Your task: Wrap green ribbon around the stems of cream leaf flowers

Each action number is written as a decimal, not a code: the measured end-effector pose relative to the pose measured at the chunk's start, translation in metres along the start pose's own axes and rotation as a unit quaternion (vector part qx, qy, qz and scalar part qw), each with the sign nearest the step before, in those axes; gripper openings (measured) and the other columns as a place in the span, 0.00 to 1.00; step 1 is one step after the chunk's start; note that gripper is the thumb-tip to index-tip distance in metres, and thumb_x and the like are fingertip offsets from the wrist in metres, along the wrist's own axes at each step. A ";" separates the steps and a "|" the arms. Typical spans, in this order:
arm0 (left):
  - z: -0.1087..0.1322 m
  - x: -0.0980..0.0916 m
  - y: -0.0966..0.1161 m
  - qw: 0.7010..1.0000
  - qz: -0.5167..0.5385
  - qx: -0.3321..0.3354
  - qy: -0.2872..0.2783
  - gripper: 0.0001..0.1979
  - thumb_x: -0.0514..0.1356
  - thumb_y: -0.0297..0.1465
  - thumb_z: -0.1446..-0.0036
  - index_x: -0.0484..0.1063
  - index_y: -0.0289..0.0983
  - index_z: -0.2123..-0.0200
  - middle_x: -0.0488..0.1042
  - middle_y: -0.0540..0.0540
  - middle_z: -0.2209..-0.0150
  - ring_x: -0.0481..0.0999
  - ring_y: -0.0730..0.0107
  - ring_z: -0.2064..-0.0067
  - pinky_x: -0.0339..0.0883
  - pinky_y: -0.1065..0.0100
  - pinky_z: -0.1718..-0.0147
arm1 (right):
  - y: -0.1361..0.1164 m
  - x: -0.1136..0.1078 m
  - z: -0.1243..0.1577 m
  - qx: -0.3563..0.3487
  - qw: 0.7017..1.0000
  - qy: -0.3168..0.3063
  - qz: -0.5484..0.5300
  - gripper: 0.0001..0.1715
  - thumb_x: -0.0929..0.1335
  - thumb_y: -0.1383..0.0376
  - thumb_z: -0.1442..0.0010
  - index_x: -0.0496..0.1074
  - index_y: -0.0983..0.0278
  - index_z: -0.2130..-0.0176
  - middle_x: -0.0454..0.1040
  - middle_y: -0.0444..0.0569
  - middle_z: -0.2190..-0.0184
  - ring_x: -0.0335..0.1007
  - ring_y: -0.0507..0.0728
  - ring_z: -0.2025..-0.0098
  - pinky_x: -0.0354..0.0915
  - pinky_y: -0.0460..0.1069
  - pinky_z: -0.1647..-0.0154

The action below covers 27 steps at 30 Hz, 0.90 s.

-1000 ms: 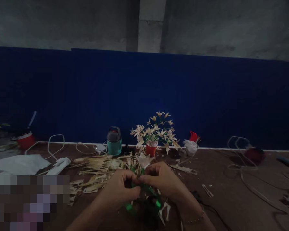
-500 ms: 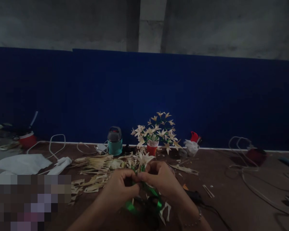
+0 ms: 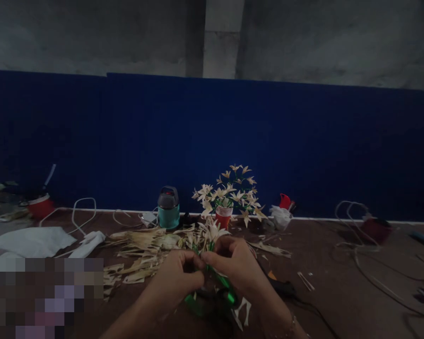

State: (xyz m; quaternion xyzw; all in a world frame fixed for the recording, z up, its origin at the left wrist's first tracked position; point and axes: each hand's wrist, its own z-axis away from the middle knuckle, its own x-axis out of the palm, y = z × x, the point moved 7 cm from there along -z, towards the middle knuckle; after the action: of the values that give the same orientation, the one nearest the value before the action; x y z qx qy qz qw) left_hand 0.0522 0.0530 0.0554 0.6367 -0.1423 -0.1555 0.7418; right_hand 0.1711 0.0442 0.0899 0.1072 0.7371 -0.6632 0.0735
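Observation:
My left hand [image 3: 175, 280] and my right hand [image 3: 235, 262] meet low in the middle, fingertips pinched together on the green-wrapped stem of a pale straw flower [image 3: 212, 232] whose petals rise just above my fingers. A shiny green ribbon [image 3: 229, 295] trails down from the stem and loops under my hands. Behind them lies a heap of dried straw strips [image 3: 141, 249]. Further back stands a red cup [image 3: 223, 216] holding a bunch of finished straw flowers [image 3: 233, 190].
The brown table [image 3: 339, 292] runs to a dark blue wall. On it are a teal jar [image 3: 168, 208], white cables [image 3: 81, 212], a white cloth [image 3: 28, 241], a red pot [image 3: 38, 205] at far left, crumpled white plastic [image 3: 280, 215] and pale cords [image 3: 360, 245] at right.
My hands have stayed pinched on the stem with small finger shifts. The flower head has tipped slightly and the ribbon loop below has shifted a little.

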 end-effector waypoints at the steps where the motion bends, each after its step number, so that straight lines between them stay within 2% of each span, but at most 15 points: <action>1: 0.000 0.000 -0.002 1.000 0.020 -0.011 0.004 0.03 0.56 0.23 0.67 0.64 0.34 0.82 0.61 0.57 0.86 0.56 0.82 0.83 0.47 0.76 0.83 | 0.001 0.002 0.000 0.011 0.999 -0.020 -0.031 0.15 0.70 0.63 0.58 0.60 0.64 0.82 0.57 0.38 0.85 0.51 0.47 0.81 0.48 0.44 0.81; 6: 0.003 0.007 -0.007 0.989 0.134 -0.055 -0.039 0.08 0.60 0.25 0.66 0.62 0.36 0.80 0.61 0.59 0.86 0.53 0.85 0.86 0.42 0.76 0.85 | 0.006 0.018 0.002 0.048 0.961 -0.163 -0.217 0.17 0.71 0.57 0.56 0.64 0.66 0.79 0.65 0.41 0.82 0.54 0.46 0.81 0.49 0.43 0.82; 8: 0.004 0.009 -0.006 0.986 0.146 -0.057 -0.051 0.10 0.63 0.26 0.67 0.62 0.35 0.80 0.62 0.58 0.86 0.54 0.85 0.86 0.41 0.76 0.85 | 0.008 0.017 0.001 0.047 0.953 -0.170 -0.245 0.17 0.72 0.58 0.56 0.64 0.66 0.80 0.65 0.40 0.83 0.52 0.45 0.82 0.48 0.42 0.82; 13: 0.008 0.011 -0.001 0.986 0.135 -0.051 -0.087 0.10 0.65 0.30 0.67 0.67 0.33 0.81 0.63 0.56 0.87 0.57 0.83 0.86 0.44 0.77 0.86 | 0.010 0.015 0.002 0.047 0.957 -0.171 -0.231 0.18 0.72 0.59 0.57 0.64 0.67 0.82 0.60 0.38 0.89 0.47 0.43 0.86 0.42 0.42 0.85; 16: 0.008 0.009 0.001 0.990 0.110 -0.054 -0.076 0.10 0.64 0.30 0.68 0.66 0.34 0.82 0.62 0.57 0.88 0.56 0.84 0.87 0.43 0.77 0.87 | 0.005 0.012 0.003 0.044 0.967 -0.148 -0.201 0.18 0.72 0.59 0.58 0.62 0.66 0.83 0.58 0.37 0.89 0.48 0.44 0.86 0.43 0.42 0.86; 20: 0.005 0.004 0.002 0.997 0.036 -0.038 -0.048 0.06 0.61 0.27 0.65 0.66 0.34 0.81 0.60 0.59 0.87 0.52 0.85 0.86 0.43 0.77 0.86 | 0.000 0.006 0.005 0.039 0.989 -0.090 -0.109 0.15 0.71 0.62 0.58 0.62 0.65 0.82 0.59 0.38 0.88 0.50 0.45 0.85 0.47 0.43 0.85; 23: 0.001 0.001 0.005 0.998 -0.049 0.008 -0.039 0.01 0.58 0.25 0.63 0.68 0.33 0.82 0.64 0.56 0.85 0.58 0.82 0.83 0.51 0.77 0.83 | -0.003 0.001 0.005 0.028 0.998 -0.050 -0.024 0.10 0.69 0.64 0.57 0.65 0.66 0.81 0.62 0.40 0.85 0.55 0.47 0.82 0.51 0.43 0.82; 27: 0.000 0.001 0.010 0.990 -0.127 0.067 -0.011 0.05 0.55 0.25 0.61 0.67 0.33 0.84 0.67 0.52 0.84 0.64 0.77 0.80 0.55 0.75 0.80 | -0.005 -0.001 0.003 0.011 0.998 -0.016 0.066 0.09 0.67 0.65 0.56 0.66 0.67 0.82 0.63 0.42 0.84 0.58 0.49 0.79 0.53 0.44 0.79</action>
State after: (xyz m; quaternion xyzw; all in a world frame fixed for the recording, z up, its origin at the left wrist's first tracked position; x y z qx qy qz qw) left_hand 0.0534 0.0546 0.0658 0.6963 -0.0787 -0.2455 0.6698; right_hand 0.1706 0.0403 0.0948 0.1458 0.7196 -0.6668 0.1279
